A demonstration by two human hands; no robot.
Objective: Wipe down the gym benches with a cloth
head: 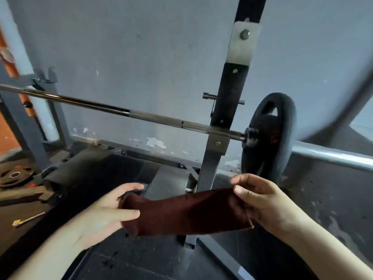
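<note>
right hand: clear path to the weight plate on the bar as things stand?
Probably yes: the weight plate hangs just beyond the right hand with nothing between, though that hand pinches the cloth.

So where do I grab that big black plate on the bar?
Probably by the slot cut through the plate near its top rim, which looks like a handhold. Come from the right, where only the end of the bar sticks out. The upright crowds the left.
</note>
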